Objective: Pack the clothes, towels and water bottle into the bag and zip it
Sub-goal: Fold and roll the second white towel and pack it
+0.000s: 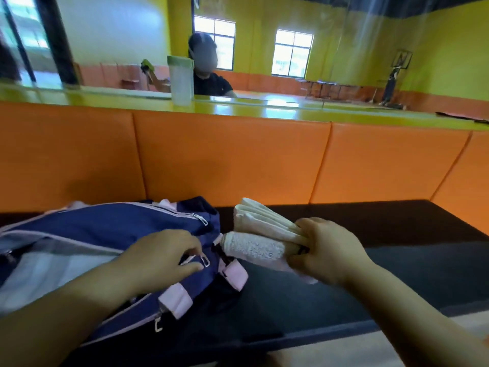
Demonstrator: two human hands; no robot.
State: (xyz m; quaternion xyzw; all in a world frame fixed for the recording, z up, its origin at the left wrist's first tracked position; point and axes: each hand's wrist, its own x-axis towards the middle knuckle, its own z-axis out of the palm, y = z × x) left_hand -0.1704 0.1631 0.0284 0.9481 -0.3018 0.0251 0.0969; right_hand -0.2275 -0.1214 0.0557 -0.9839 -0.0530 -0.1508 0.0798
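A navy bag (pixel 111 229) with pink trim lies on the dark mat, its main opening unzipped and pale lining showing at the left. My left hand (pixel 164 255) rests on the bag's right end, fingers pinching a zipper pull (pixel 204 260). My right hand (pixel 325 250) grips a stack of folded white and pale pink towels (pixel 259 234), held just right of the bag. A clear water bottle (pixel 181 80) with a green lid stands upright on the yellow ledge above the orange padding, far from both hands.
Orange padded wall panels (pixel 232 160) rise behind the dark mat (pixel 370 274). Above them runs a glossy yellow ledge (pixel 291 109) and a large mirror showing a person in a dark shirt (pixel 211 83).
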